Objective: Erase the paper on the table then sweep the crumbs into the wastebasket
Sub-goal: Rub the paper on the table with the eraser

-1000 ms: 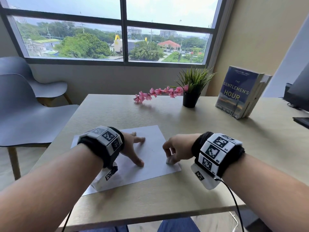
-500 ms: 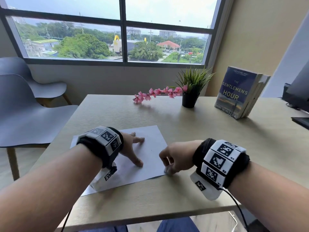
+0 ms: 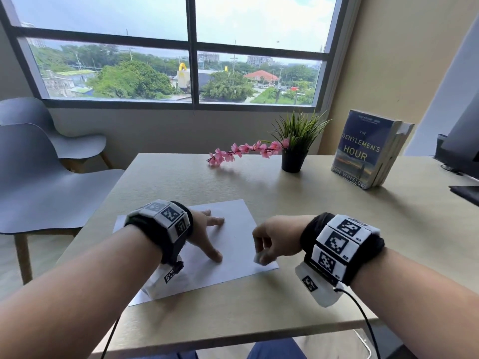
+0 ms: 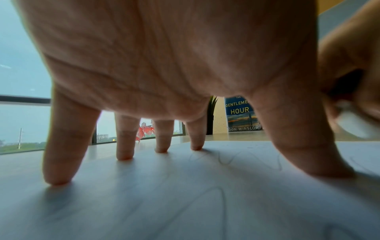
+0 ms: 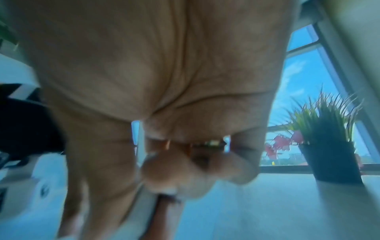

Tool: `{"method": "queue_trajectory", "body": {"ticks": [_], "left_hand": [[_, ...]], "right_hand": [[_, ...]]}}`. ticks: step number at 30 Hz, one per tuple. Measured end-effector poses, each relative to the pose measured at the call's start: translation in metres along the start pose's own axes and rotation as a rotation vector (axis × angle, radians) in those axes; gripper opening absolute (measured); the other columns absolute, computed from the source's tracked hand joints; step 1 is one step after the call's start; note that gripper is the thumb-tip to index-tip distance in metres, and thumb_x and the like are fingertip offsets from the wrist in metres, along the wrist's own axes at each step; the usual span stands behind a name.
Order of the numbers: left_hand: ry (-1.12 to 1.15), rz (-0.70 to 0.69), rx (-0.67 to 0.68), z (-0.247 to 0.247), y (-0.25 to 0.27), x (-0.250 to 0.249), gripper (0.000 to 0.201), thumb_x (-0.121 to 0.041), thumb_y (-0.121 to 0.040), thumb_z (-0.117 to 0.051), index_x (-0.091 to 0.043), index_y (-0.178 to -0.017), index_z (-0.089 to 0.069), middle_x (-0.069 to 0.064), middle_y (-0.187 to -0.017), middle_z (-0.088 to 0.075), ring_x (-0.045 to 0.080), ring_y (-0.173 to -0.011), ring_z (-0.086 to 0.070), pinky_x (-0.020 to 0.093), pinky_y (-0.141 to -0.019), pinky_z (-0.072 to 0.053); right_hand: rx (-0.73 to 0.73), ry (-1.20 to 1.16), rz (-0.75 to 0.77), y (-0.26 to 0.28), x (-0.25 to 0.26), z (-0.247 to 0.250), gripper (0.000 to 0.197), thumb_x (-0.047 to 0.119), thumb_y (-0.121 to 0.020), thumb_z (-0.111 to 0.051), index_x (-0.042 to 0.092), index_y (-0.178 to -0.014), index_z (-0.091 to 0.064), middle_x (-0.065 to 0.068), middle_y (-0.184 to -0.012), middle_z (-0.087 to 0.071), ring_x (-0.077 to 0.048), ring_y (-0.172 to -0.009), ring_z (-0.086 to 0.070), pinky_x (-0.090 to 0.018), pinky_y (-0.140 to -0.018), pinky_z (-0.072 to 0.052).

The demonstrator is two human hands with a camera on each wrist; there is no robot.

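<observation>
A white sheet of paper (image 3: pixel 233 229) lies near the front of the wooden table (image 3: pixel 337 229); faint pencil scribbles show on the paper (image 4: pixel 226 186) in the left wrist view. My left hand (image 3: pixel 207 234) presses the sheet down with spread straight fingers (image 4: pixel 57 170). My right hand (image 3: pixel 272 242) pinches a small white eraser (image 3: pixel 259 257) against the paper's near right corner. In the left wrist view the eraser (image 4: pixel 353 123) is a blurred white block at the right edge. The right wrist view is blurred, with my right hand (image 5: pixel 164 162) curled. No wastebasket is in view.
At the back of the table stand a small potted plant (image 3: pixel 295 149), a pink flower sprig (image 3: pixel 246 151) and upright books (image 3: pixel 368 154). A dark monitor (image 3: pixel 464 151) sits at the right edge. Grey chairs (image 3: pixel 39 177) stand to the left.
My right hand with the eraser has slid towards me and slightly left, from mid-sheet to the paper's near right corner. The left hand has stayed pressed on the sheet.
</observation>
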State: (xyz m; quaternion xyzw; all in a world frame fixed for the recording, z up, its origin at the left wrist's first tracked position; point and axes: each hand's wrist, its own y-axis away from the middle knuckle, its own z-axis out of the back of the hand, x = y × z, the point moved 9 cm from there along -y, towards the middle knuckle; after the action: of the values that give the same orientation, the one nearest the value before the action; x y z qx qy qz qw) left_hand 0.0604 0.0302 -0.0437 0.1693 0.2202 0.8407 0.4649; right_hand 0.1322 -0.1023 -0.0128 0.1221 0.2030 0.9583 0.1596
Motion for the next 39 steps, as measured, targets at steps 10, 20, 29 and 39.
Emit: {"method": "queue_trajectory", "body": {"ticks": [10,20,29,39], "left_hand": [[0.144,-0.135,-0.117,0.007,0.011,-0.016,0.098,-0.061,-0.071,-0.069,-0.045,-0.148,-0.012,-0.010,-0.160,0.008,0.019,-0.147,-0.015,0.039,-0.118,-0.020],[0.088,0.014,-0.028,-0.005,0.004,0.014,0.101,-0.065,-0.071,-0.066,-0.041,-0.150,-0.007,-0.006,-0.161,0.004,0.021,-0.147,-0.013,0.038,-0.119,-0.015],[0.097,0.014,-0.013,-0.010,-0.005,0.020,0.108,-0.072,-0.065,-0.065,-0.045,-0.148,-0.003,-0.010,-0.160,0.007,0.021,-0.148,-0.009,0.047,-0.119,-0.015],[0.053,-0.015,-0.010,-0.009,-0.003,0.016,0.105,-0.071,-0.071,-0.061,-0.040,-0.150,0.000,-0.005,-0.161,0.008,0.023,-0.148,-0.010,0.046,-0.118,-0.016]], "right_hand": [[-0.025,0.002,-0.048,-0.010,-0.002,0.012,0.020,0.042,-0.088,-0.063,0.026,-0.100,-0.060,0.002,-0.091,-0.071,-0.012,-0.078,-0.058,-0.026,-0.069,-0.044],[0.067,0.047,-0.128,-0.012,-0.019,-0.002,0.017,0.042,-0.089,-0.061,0.027,-0.095,-0.055,-0.004,-0.098,-0.074,-0.017,-0.076,-0.060,-0.030,-0.077,-0.049],[-0.163,0.036,-0.140,-0.068,0.018,0.037,0.029,0.027,-0.095,-0.059,0.008,-0.116,-0.060,-0.004,-0.088,-0.057,-0.021,-0.081,-0.056,-0.021,-0.054,-0.038],[-0.090,0.128,-0.114,-0.091,0.034,0.026,0.016,0.025,-0.097,-0.055,0.010,-0.101,-0.058,-0.012,-0.111,-0.069,-0.023,-0.087,-0.059,-0.019,-0.050,-0.033]]}}
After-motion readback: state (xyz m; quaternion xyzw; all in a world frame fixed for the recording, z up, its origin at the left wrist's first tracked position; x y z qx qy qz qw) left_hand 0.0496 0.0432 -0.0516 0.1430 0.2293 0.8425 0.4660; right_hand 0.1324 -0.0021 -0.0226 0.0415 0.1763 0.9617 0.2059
